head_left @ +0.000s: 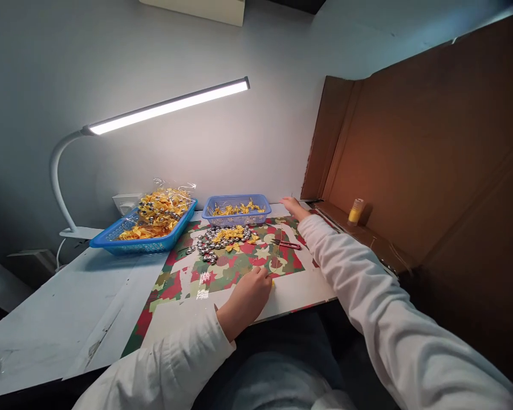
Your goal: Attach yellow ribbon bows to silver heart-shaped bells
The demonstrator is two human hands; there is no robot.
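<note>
My left hand (pixel 250 293) is closed in a pinch low over the front of the camouflage-patterned sheet. A bit of yellow (pixel 273 283) shows beside its fingertips; most of what it grips is hidden. From near these fingers a thin thread (pixel 277 256) runs up across the sheet. Farther back, my right hand (pixel 297 209) is raised near the wall with fingers pinched together; what it pinches is too small to make out. Between the hands lies a pair of red-handled thread snips (pixel 288 245). Silver round beads (pixel 207 245) and yellow ribbon bows (pixel 233 234) are heaped left of the snips.
A blue basket (pixel 147 246) piled with yellow bows and clear plastic stands back left. Behind the beads is a smaller blue-violet basket (pixel 235 219) holding bows. A lamp (pixel 166 108) reaches overhead. Cardboard (pixel 423 142) walls the right side, with a yellow thread spool (pixel 355 212) beside it.
</note>
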